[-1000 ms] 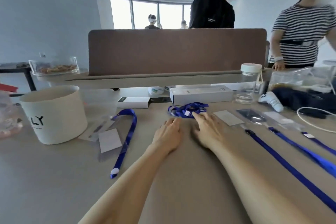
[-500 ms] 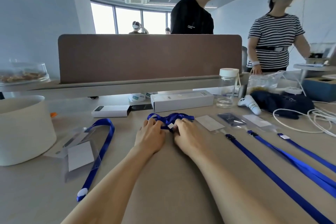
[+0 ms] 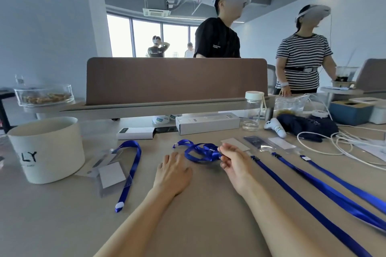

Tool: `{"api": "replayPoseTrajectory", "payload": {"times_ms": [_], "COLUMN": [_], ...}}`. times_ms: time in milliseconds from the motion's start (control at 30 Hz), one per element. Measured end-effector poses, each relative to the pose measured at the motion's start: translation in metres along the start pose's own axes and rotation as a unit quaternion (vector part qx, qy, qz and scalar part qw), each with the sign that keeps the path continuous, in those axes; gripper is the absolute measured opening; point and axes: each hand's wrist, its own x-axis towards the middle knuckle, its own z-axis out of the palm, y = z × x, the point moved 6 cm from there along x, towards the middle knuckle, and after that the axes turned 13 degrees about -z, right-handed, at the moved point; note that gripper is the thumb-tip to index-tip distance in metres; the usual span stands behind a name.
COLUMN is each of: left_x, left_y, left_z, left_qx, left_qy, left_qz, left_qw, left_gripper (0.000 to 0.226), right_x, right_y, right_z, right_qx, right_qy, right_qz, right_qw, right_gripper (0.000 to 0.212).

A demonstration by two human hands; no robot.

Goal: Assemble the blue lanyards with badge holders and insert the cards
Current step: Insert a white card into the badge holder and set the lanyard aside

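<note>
A tangled blue lanyard (image 3: 200,151) lies bunched on the table just beyond my hands. My right hand (image 3: 235,161) pinches its right end between thumb and fingers. My left hand (image 3: 174,171) rests flat on the table beside the bundle, fingers straight. Another blue lanyard (image 3: 130,170) lies at the left, clipped to a clear badge holder with a white card (image 3: 111,174). To the right, three long blue lanyards (image 3: 302,183) stretch toward me. Beyond them lie clear badge holders (image 3: 255,142) and cards (image 3: 235,144).
A large white round tub (image 3: 47,149) stands at the left. A white box (image 3: 206,124), a power bank (image 3: 135,133), a clear jar (image 3: 252,113), a white controller (image 3: 274,127), a dark bag and white cables (image 3: 334,142) line the back. A brown divider (image 3: 175,79) stands behind, people beyond it.
My right hand has taken hold of the bunched lanyard's end and lifted it a little to the right. My left hand has drawn back onto the table.
</note>
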Motion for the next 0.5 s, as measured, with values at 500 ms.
{"api": "replayPoseTrajectory", "payload": {"times_ms": [500], "left_x": [-0.018], "left_y": [0.006], "left_z": [-0.016], "left_qx": [-0.233], "left_qy": [-0.010], "left_qz": [0.057], "left_qw": [0.971], "left_gripper": [0.020], "right_x": [-0.023], "right_y": [0.001], "right_z": [0.037], "right_qx": [-0.183], "right_qy": [-0.177], "right_qz": [-0.036], "right_qw": [0.966], "right_gripper": [0.028]}}
